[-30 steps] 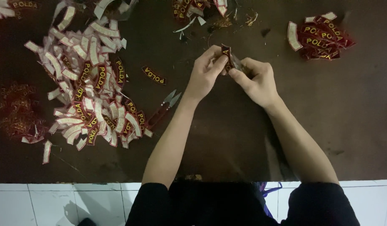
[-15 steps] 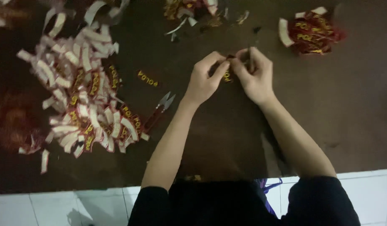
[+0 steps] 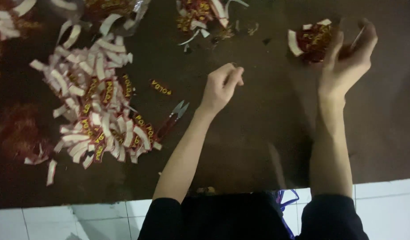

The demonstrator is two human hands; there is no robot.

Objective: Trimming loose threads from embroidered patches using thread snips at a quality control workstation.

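Note:
My right hand (image 3: 347,62) is raised at the upper right, just beside a small heap of red labels with yellow lettering and white backing (image 3: 313,40). It is blurred, and a thin pale strip (image 3: 358,38), seemingly a label seen edge-on, shows between its fingers. Near the middle of the dark brown cloth (image 3: 258,124) my left hand (image 3: 220,86) rests with fingertips pinched together and nothing visible in them. A single red label (image 3: 161,87) lies to its left, and small red-handled thread snips (image 3: 174,116) lie below that.
A large spread of red and white labels (image 3: 98,102) covers the left of the cloth. More labels and scraps (image 3: 200,11) lie at the top edge. A dark red heap (image 3: 18,131) sits far left. White floor tiles (image 3: 80,222) show below the cloth's near edge.
The hands were together at the centre working on one label. They have parted: my right hand has swung up and right to the small heap, while my left hand stays near the middle.

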